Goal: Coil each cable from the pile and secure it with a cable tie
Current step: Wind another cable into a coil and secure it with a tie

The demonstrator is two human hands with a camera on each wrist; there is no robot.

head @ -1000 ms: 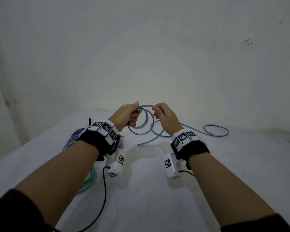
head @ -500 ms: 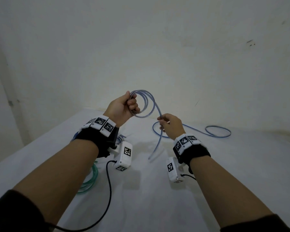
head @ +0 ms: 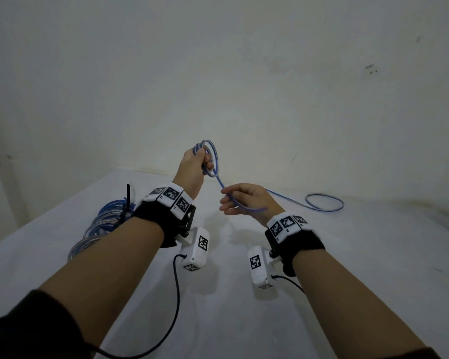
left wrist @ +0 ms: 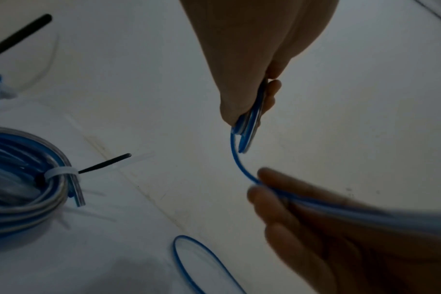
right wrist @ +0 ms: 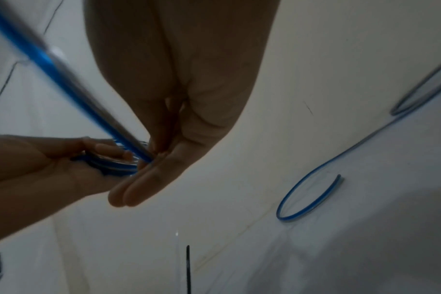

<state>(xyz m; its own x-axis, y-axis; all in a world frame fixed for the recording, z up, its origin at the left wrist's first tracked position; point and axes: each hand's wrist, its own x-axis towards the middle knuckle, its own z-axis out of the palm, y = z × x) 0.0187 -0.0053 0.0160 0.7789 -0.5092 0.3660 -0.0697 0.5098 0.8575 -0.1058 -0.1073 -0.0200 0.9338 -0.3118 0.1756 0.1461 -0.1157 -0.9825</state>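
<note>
My left hand (head: 204, 164) is raised above the table and grips a small coil of the blue cable (head: 213, 158); the left wrist view shows its thumb and fingers (left wrist: 269, 95) clamped on the loops. From the coil the cable drops to my right hand (head: 228, 203), lower and to the right. There it runs between the thumb and the nearly straight fingers (right wrist: 144, 185). The rest of the cable trails over the table to a loose loop (head: 324, 202) at the far right.
Several coiled blue and clear cables (head: 104, 224) lie at the left, one bound with a white cable tie (left wrist: 61, 172). A black cable tie (head: 127, 200) sticks up beside them. The white table (head: 347, 281) ends at a pale wall behind.
My left hand has lifted the coil higher. My right hand let go of the coil, slid down along the cable and now holds it below the coil.
</note>
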